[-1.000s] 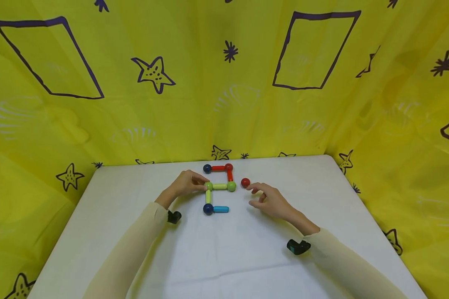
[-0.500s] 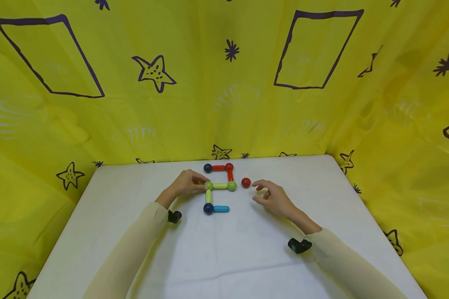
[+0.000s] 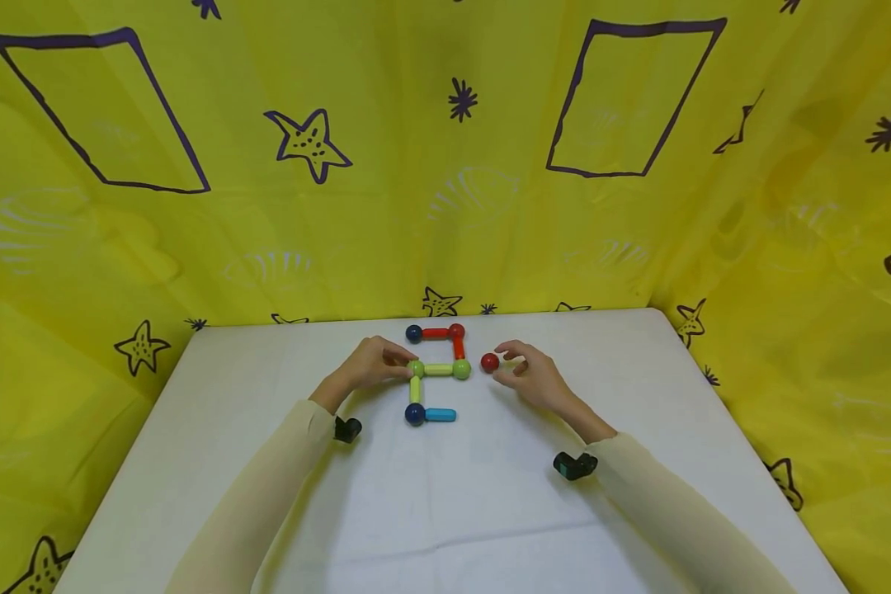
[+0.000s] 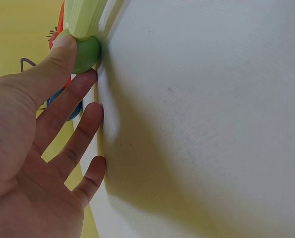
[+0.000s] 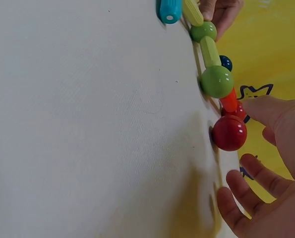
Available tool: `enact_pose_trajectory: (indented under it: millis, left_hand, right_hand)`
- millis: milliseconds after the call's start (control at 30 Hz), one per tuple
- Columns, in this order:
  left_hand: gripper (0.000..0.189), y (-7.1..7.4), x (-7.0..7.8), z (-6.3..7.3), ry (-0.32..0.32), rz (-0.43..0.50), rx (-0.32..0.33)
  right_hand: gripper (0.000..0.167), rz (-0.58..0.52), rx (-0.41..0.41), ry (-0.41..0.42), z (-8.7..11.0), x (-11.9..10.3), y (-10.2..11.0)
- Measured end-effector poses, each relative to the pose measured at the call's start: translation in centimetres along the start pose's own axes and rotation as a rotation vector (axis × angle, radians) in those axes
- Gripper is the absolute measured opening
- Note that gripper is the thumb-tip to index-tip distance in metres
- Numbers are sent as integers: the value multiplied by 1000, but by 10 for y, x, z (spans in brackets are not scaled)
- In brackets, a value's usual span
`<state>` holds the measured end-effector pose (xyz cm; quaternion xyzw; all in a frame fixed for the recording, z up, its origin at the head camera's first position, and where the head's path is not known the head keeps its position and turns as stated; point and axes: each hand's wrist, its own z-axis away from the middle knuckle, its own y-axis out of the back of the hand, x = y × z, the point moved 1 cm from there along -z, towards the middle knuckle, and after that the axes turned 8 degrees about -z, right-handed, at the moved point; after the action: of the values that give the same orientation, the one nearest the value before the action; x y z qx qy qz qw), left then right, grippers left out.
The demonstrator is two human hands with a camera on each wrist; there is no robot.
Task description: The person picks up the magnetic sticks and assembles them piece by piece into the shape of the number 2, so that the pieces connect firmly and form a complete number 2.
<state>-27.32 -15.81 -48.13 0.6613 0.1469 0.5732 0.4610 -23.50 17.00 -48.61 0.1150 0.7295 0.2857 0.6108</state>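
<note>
Balls and rods joined end to end form an S-like chain on the white table. My left hand (image 3: 374, 361) pinches the green ball (image 4: 88, 53) at its left bend between thumb and forefinger; a pale green rod (image 4: 84, 17) meets that ball. Another green ball (image 3: 462, 369) sits at the right bend. Just right of it lies a loose red ball (image 3: 490, 362), apart from the chain. My right hand (image 3: 535, 375) is spread around the loose ball's right side, thumb and fingers parted, gripping nothing. In the right wrist view the thumb is close above this red ball (image 5: 229, 133).
Red rods (image 3: 436, 334), a red ball (image 3: 456, 331) and a dark blue ball (image 3: 413, 334) make the chain's far end. Another dark blue ball (image 3: 415, 414) and a blue rod (image 3: 441, 415) form its near end. A yellow patterned curtain (image 3: 386, 231) borders the white table (image 3: 386, 511).
My right hand first drew back slightly to the right, then came forward and left, nearer the loose red ball. My left hand keeps its pinch on the green ball.
</note>
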Motion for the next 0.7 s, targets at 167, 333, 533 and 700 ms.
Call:
enact_pose_trajectory:
  millis: [167,333,533,700]
  left_hand:
    - [29,0,0,-1,-7,-3,-1]
    - [29,0,-1,-1,3,6,-7]
    - [29,1,-2,-1,12,10,-6]
    - [29,0,-3,-2,17,4,-11]
  right_hand:
    - [46,-15,7,-13,-9,4,-7]
    - [43,-23,16,-3,-14,6,-11]
    - [40,0,26,-47,-16,8,-15]
    - [37,28,49,-61,-17,8,-18]
